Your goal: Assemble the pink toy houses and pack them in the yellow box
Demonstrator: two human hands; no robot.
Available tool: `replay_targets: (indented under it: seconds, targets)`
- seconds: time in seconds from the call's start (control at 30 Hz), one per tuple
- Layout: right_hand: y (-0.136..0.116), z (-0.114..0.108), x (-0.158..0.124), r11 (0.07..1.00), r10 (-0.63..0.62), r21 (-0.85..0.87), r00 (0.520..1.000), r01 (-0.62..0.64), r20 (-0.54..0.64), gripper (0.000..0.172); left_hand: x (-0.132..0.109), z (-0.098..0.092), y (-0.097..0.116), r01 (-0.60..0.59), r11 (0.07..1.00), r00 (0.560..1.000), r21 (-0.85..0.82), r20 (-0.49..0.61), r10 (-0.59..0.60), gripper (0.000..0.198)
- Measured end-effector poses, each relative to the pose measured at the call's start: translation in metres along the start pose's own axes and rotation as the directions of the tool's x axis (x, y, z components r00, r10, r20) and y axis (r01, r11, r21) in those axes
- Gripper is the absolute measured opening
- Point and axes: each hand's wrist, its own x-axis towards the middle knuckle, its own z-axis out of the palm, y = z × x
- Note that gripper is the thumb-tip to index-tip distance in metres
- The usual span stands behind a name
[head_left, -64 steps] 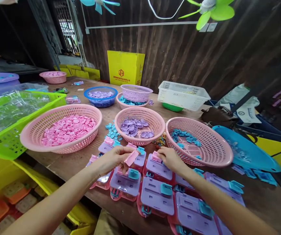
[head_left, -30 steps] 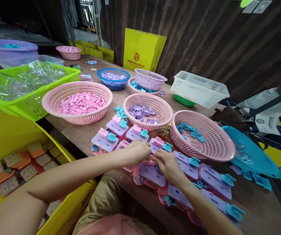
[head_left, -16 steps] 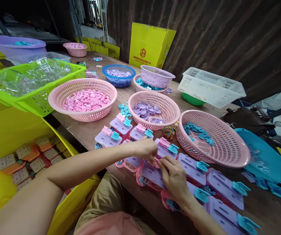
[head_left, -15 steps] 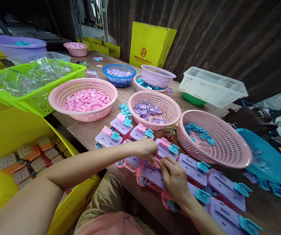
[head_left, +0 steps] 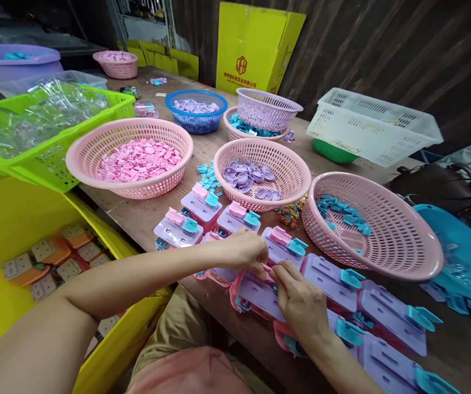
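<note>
Pink clip [head_left: 267, 270]: at the far end of a purple-lidded box [head_left: 257, 293].
Room: neighbouring boxes [head_left: 327, 282] crowd it; desk [head_left: 131, 214] edge runs just nearside, bare wood nearside of the basket of pink pieces [head_left: 81, 156].
Left hand [head_left: 245, 250]: wrist bent, fingers curled, pinching the clip.
Right hand [head_left: 301, 301]: fingers together, touching it; pinch, I cannot tell.

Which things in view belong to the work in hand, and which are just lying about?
Belongs to the work, it seems:
pink clip, at the fingers of left hand and right hand
purple-lidded box beneath it
neighbouring purple-lidded boxes

Apparently just lying about:
yellow JFH carton
white plastic basket
dark bag
</note>
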Motion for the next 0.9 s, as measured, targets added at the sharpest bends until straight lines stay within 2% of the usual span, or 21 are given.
replay_targets:
  seconds: [0.13, 0.3, 0.5, 0.67, 0.77, 0.83, 0.9]
  targets:
    - [0.001, -0.003, 0.004, 0.985, 0.061, 0.155, 0.991, -0.079, 0.117, 0.032, -0.001, 0.000, 0.001, 0.025, 1.000, 1.000, -0.006, 0.008, -0.025, 0.022]
    - [-0.008, 0.004, -0.002, 0.991, 0.085, 0.100, 0.996, -0.088, 0.031, 0.032, -0.002, 0.001, 0.000, 0.044, 0.999, 0.999, 0.031, -0.010, -0.043, 0.016]
    - [-0.005, 0.010, -0.002, 0.942, 0.153, 0.293, 0.987, -0.162, 0.053, 0.030, -0.002, -0.004, 0.004, 0.005, 0.995, 0.998, 0.098, 0.065, -0.012, 0.017]
    - [-0.007, 0.008, -0.002, 0.995, 0.081, 0.064, 0.996, -0.083, 0.031, 0.032, 0.000, -0.012, 0.014, -0.006, 0.979, 0.990, 0.203, 0.138, -0.023, 0.011]
    - [-0.011, 0.005, 0.000, 0.999, 0.034, -0.014, 0.999, -0.034, 0.009, 0.032, 0.002, -0.013, 0.018, 0.004, 0.972, 0.986, 0.234, 0.160, -0.043, 0.009]
    - [-0.008, 0.005, 0.000, 0.999, -0.026, -0.026, 0.997, 0.024, -0.068, 0.031, 0.001, -0.012, 0.022, -0.009, 0.967, 0.983, 0.255, 0.182, -0.039, 0.009]
    - [0.003, 0.010, -0.001, 0.991, -0.136, -0.041, 0.973, 0.131, -0.187, 0.029, -0.001, -0.010, 0.025, -0.044, 0.957, 0.976, 0.288, 0.216, -0.020, 0.014]
